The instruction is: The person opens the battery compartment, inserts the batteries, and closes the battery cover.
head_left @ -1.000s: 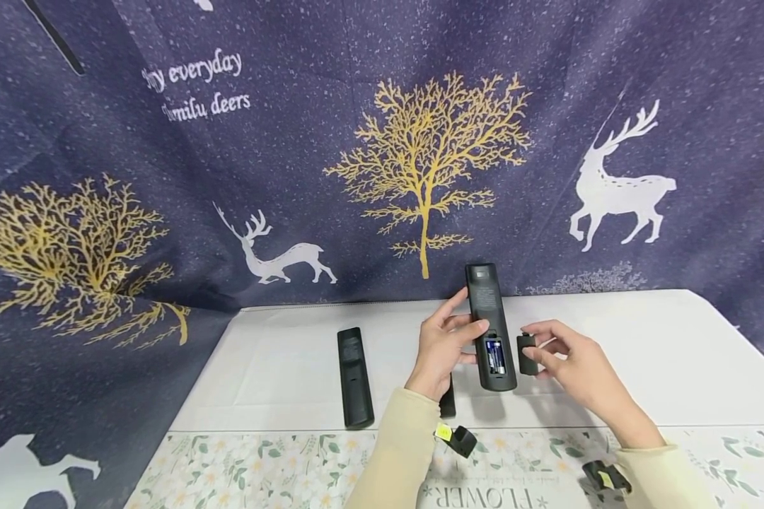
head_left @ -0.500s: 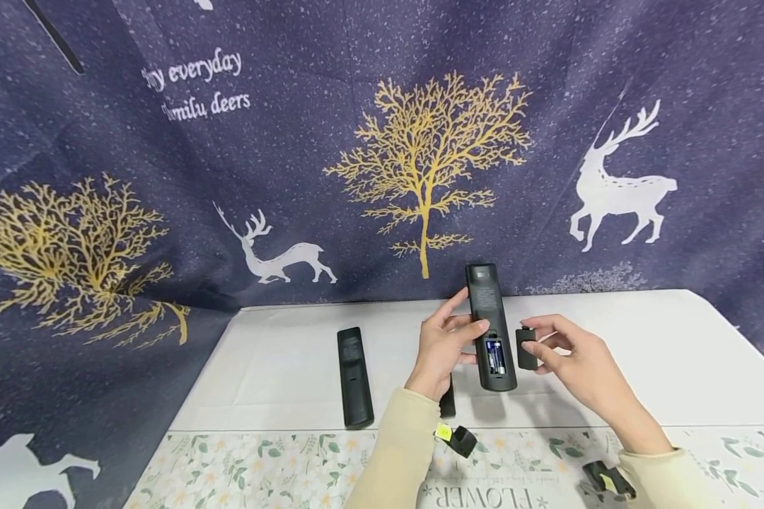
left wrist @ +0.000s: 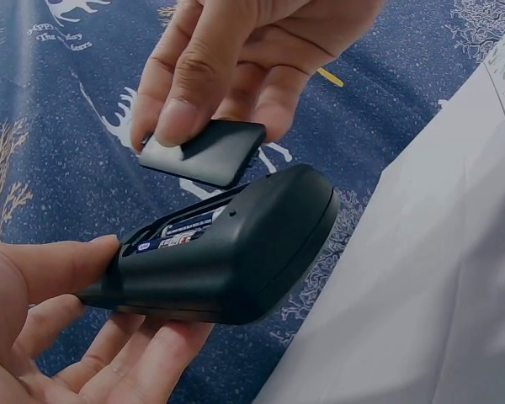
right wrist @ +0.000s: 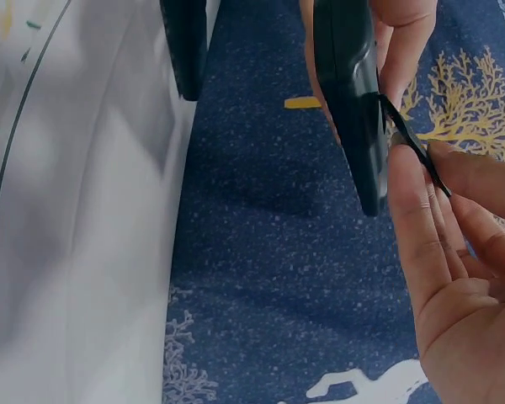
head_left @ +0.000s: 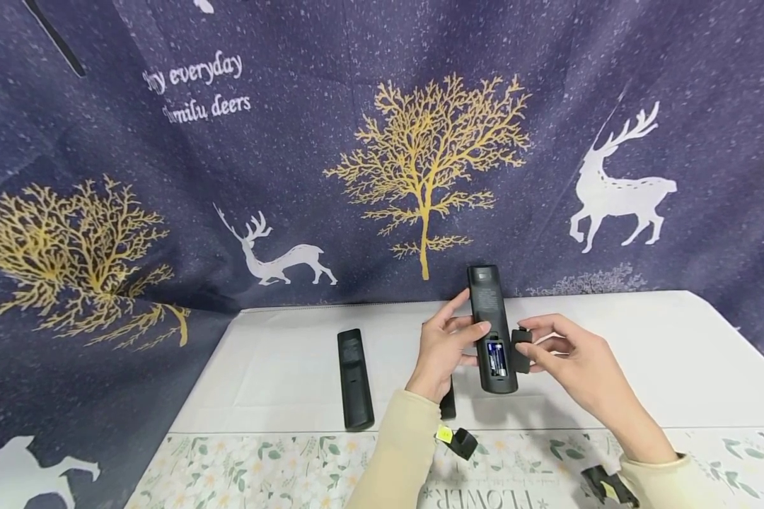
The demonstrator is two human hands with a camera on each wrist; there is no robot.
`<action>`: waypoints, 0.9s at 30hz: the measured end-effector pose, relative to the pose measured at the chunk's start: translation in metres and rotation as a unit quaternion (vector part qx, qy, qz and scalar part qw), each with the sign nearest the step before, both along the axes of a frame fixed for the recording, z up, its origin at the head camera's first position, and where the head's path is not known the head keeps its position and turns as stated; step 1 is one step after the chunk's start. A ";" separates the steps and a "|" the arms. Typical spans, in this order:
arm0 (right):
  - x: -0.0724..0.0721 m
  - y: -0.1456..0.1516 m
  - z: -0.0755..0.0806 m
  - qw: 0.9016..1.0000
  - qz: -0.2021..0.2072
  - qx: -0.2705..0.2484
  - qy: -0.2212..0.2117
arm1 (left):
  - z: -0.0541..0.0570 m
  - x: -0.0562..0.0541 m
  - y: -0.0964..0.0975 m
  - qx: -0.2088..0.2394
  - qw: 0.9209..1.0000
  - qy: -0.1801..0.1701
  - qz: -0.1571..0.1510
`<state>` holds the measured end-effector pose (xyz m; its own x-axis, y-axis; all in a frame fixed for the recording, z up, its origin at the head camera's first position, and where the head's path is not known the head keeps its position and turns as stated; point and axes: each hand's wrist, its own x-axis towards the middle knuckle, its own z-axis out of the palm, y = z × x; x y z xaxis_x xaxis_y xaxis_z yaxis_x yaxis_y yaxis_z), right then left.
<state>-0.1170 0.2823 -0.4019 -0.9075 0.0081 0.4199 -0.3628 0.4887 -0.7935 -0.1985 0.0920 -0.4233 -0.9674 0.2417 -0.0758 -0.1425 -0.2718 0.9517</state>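
Note:
My left hand [head_left: 444,348] grips a black remote control [head_left: 487,304] by its side, thumb on the back. The remote's back faces up, and its uncovered battery compartment holds blue-and-silver batteries [head_left: 496,358]. Between thumb and fingers my right hand [head_left: 576,360] pinches the black battery cover [head_left: 521,351], close beside the remote's right edge. In the left wrist view the cover [left wrist: 206,151] hangs tilted just above the compartment, apart from it. Seen from the right wrist, the cover [right wrist: 417,145] is edge-on by the remote [right wrist: 349,93].
A second black remote [head_left: 355,379] lies on the white table [head_left: 267,382] to the left. Another dark object [head_left: 448,403] is partly hidden under my left wrist. Black wrist devices with yellow tags [head_left: 461,442] sit at both sleeves. A dark blue deer-print cloth [head_left: 369,233] hangs behind.
My right hand has brought the battery cover left and slightly up, closer to the remote's edge. The left hand and its remote have hardly moved.

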 end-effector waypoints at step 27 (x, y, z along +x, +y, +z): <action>0.001 -0.018 -0.003 0.999 0.010 0.011 -0.036 | -0.002 0.002 -0.002 -0.017 0.999 0.015 -0.026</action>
